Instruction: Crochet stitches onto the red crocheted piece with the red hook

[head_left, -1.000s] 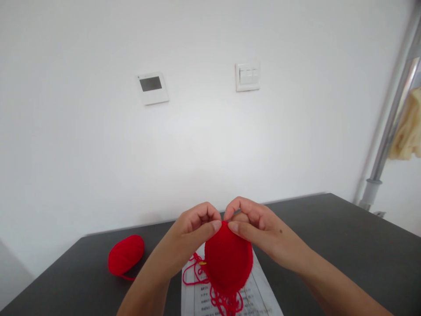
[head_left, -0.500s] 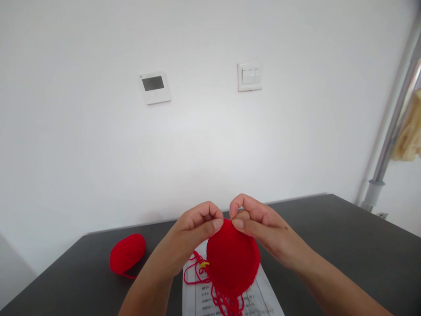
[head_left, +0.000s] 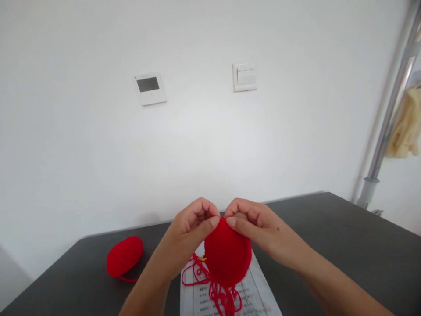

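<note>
A round red piece of yarn work (head_left: 227, 254), knitted or crocheted, hangs between my two hands above the table. My left hand (head_left: 194, 224) pinches its top edge between thumb and forefinger. Close beside it, my right hand (head_left: 251, 224) pinches the same edge, thumb toward me. Loose red yarn (head_left: 225, 298) trails in loops below the piece. At its left side shows a small yellow clip or marker (head_left: 203, 259). Underneath lies a printed sheet (head_left: 194, 300), partly covered by the yarn. A thin needle or hook (head_left: 245, 292) seems to rest on the sheet.
A ball of red yarn (head_left: 125, 256) sits on the dark table (head_left: 315, 245) at the left. On the white wall behind are a thermostat-like panel (head_left: 150, 89) and a light switch (head_left: 245, 77). A metal pole (head_left: 383, 145) and yellowish cloth (head_left: 406, 125) are at the right.
My right forefinger has come down onto the edge, closing the pinch. The red piece and both hands appear slightly further left, and the whole view has shifted a little.
</note>
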Tool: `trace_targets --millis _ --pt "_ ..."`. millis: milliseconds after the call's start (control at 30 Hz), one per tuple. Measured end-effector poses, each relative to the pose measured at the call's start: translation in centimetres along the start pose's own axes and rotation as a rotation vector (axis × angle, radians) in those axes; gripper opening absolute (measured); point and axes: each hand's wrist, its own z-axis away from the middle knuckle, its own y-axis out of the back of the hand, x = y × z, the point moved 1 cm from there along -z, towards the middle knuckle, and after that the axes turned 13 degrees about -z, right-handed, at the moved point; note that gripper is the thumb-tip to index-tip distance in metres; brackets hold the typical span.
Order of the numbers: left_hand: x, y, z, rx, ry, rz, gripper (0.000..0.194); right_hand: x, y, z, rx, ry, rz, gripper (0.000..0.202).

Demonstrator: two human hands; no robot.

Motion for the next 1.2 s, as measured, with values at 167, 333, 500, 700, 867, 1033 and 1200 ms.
trace_targets --millis 167,333,500,700,867,1033,1200 --pt "0.23 -0.06 0.12 0.000 -0.017 -0.165 0.015 0.36 0.03 -0.17 -0.012 0.007 0.059 0.018" --pt "0.15 0.05 0.13 -0.007 -0.015 -0.209 0.020 0.36 -0.12 -0.16 -0.064 0.019 0.067 0.019" --pt "-0.04 -0.10 0.09 -0.010 0.015 -0.170 0.020 0.22 -0.22 0.08 -0.083 0.065 0.066 0.022" --pt "-0.51 -0.11 -0.14 -0.028 0.015 -0.056 0.021 0.17 -0.25 0.18 -0.072 0.132 0.129 0.023" --pt "-0.25 0.13 -0.12 -0.071 0.012 -0.054 0.023 -0.09 -0.36 0.21 -0.012 0.115 0.150 0.025" --pt "-0.37 0.05 -0.06 -0.091 0.006 -0.017 0.016 -0.17 -0.28 0.21 0.017 0.079 0.115 0.024" --pt "-0.53 0.00 -0.16 -0.087 -0.010 0.044 0.017 -0.09 -0.25 0.12 0.020 0.068 0.047 0.026"
